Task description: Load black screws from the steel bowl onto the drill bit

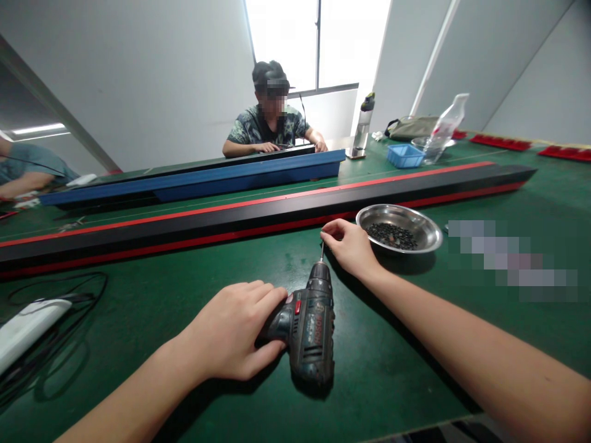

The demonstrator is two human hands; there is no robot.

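Note:
My left hand point(244, 326) is wrapped round the handle of a black cordless drill point(314, 332), which lies low over the table with its bit pointing away from me. At the tip of the bit point(322, 251), my right hand point(348, 246) is closed in a pinch; whatever sits between the fingertips is too small to make out. Just right of that hand stands a round metal bowl point(431, 237) with many small dark screws point(392, 235) in it. Beyond the fingertips runs a long black bar with red edges point(258, 212).
Across the green table point(184, 258), a person point(270, 117) works behind a long blue profile point(249, 181). A blue basket point(405, 155), a tilted plastic bottle point(446, 129) and a drink bottle point(362, 126) stand at the back. A white power strip point(32, 329) with black cables lies left.

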